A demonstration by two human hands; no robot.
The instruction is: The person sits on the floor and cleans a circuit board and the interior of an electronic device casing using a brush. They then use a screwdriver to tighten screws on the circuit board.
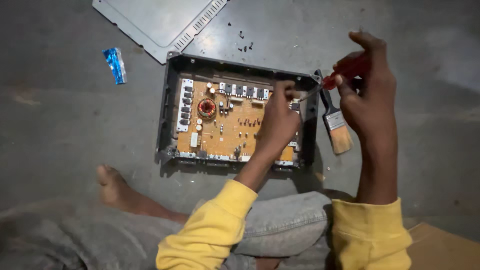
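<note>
Holding a red-handled screwdriver [345, 72] in my right hand [367, 95], I angled its tip at the right edge of the orange circuit board [225, 125] inside the open black case [167, 110] on the floor, my left hand [277, 122] pinching there. I judged a slip could gouge components. A crumpled blue wrapper [115, 65] lay well left; a paintbrush [335, 122] sat just right.
</note>
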